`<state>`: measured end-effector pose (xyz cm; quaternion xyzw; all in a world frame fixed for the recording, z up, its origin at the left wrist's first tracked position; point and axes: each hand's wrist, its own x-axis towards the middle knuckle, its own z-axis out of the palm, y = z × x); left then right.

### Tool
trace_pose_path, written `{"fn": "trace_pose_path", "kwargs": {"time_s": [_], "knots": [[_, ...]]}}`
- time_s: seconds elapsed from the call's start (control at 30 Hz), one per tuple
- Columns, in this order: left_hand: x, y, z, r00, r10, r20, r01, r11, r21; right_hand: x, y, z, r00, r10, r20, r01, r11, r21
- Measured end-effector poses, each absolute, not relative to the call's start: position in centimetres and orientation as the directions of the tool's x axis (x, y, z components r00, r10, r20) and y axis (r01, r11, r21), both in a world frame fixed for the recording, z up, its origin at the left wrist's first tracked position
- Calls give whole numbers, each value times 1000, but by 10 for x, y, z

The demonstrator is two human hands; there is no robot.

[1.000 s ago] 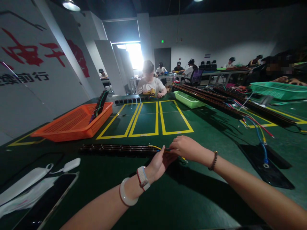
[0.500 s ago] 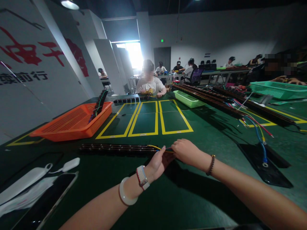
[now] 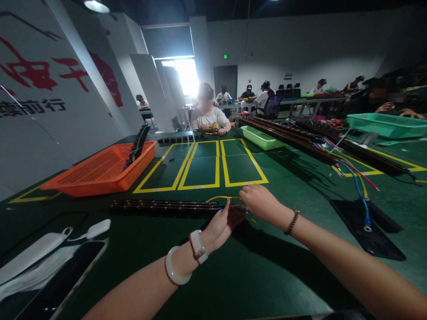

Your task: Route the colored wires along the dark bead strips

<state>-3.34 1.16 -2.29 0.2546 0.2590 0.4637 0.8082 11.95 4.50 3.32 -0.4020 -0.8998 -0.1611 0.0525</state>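
A long dark strip assembly (image 3: 163, 208) lies crosswise on the green table, with coloured wires at its right end. My left hand (image 3: 223, 226) is at that end, thumb up, its fingers partly hidden behind the wires; what it grips is hard to make out. Just to the right, my right hand (image 3: 260, 200) is closed in a pinch on a yellow wire (image 3: 222, 197), which arches from the strip's end. Blue and red wires run between the hands, and a short orange wire end sticks out below my right hand.
An orange basket (image 3: 90, 189) stands left, beyond a white case (image 3: 36, 253) and a phone (image 3: 76, 275). Long dark strips (image 3: 293, 137) with hanging cables lie right, near a green tray (image 3: 262, 138) and a black phone (image 3: 370, 231). A person (image 3: 208, 115) sits opposite.
My right hand has risen slightly, drawing the yellow wire up and apart from the others. My left thumb has tipped more upright. The person opposite has shifted a yellow object.
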Motion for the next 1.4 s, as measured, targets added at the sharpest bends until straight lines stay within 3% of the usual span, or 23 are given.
{"fn": "trace_pose_path", "kwargs": {"time_s": [0.2,0.33,0.57,0.83,1.2,1.3,1.4], "knots": [[-35,11,-19,425,870,-250,-577,473,666,122,66,12,-642,742,196,767,620,163],[-35,13,-21,457,860,-225,-568,477,671,125,74,6,-637,760,127,770,634,69],[-36,13,-21,455,861,-227,-561,476,678,131,76,10,-654,744,140,748,663,-32],[-36,13,-22,444,859,-256,-560,489,669,140,76,21,-599,801,20,765,579,-281],[-36,12,-21,457,847,-273,-562,512,649,132,54,47,-552,834,-12,803,528,-278],[-37,13,-25,444,850,-283,-575,512,638,124,35,59,-570,821,-29,811,556,-183],[-37,13,-27,440,848,-294,-561,516,648,115,17,59,-571,820,-48,820,572,0]]}}
